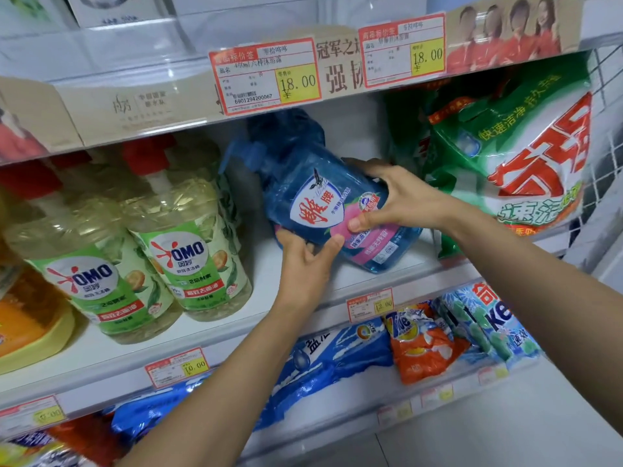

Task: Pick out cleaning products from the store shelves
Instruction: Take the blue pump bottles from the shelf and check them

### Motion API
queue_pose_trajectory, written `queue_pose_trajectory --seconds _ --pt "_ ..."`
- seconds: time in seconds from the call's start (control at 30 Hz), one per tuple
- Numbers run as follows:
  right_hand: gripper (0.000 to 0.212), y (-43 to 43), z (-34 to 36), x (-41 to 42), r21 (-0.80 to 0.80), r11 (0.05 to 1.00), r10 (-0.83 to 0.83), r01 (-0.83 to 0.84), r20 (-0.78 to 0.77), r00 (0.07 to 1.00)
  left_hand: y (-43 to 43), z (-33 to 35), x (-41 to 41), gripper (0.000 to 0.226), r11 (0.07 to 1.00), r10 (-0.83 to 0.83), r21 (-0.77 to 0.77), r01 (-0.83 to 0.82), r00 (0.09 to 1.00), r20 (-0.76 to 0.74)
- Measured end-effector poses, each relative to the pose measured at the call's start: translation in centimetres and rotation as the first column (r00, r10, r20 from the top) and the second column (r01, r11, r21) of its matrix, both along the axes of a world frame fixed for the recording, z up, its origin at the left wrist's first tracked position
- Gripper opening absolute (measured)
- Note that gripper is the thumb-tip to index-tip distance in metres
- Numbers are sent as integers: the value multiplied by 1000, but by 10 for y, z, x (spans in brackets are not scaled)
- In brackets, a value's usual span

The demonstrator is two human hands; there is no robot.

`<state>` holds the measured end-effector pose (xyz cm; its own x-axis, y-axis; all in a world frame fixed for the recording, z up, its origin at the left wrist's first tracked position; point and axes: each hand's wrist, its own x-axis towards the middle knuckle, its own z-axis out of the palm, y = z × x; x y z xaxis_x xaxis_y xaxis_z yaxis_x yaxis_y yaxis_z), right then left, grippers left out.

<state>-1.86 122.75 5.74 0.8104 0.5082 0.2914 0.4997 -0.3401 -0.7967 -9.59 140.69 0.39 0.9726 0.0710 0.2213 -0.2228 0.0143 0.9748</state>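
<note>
- OMO bottles (188, 257) stand at 9 o'clock, with a bare strip of shelf (263, 274) beside them.
- Left hand (305, 264) pinches the 6 o'clock edge of the tilted blue detergent bottle (313, 193).
- Right hand (401, 197) curls its fingers round the bottle's 3 o'clock side, near the green washing-powder bag (512, 156).

A left 18.00 price tag (264, 75) and a right 18.00 price tag (403, 48) hang far up, overlapping a paper strip (505, 32) that pictures people in red. Nearer hang a 12.00 tag (370, 304) and a 10.00 tag (177, 366). A wire grid (606, 129) stands at the right.
</note>
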Motion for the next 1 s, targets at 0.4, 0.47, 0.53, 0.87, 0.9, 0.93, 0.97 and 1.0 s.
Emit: queue_pose_trajectory --seconds 0.4,0.47,0.53,0.87,0.9,0.93,0.97,1.0 --pt "60 34 -33 0 276 959 -25 56 -114 993 16 -1 1 56 974 202 48 -219 948 245" --pt "60 37 -36 -2 287 955 -34 70 -131 991 18 1 -1 55 968 209 83 -236 946 250" --pt "62 38 -38 -4 291 953 -42 81 -137 990 21 1 -2 54 958 226 114 -262 939 258" --pt "64 49 -58 -10 323 941 -39 97 -183 982 38 0 5 71 879 170 379 -291 932 320" --pt "65 49 -59 -10 317 944 -34 93 -186 982 39 0 5 72 878 163 383 -286 933 322" --pt "67 49 -60 -9 314 945 -33 92 -188 982 40 0 7 72 883 148 384 -269 937 317" --pt "69 48 -61 -8 317 944 -36 95 -187 982 41 0 9 71 889 130 385 -249 942 309" --pt "70 48 -61 -7 315 943 -45 103 -185 982 41 1 10 70 891 116 390 -234 946 302"
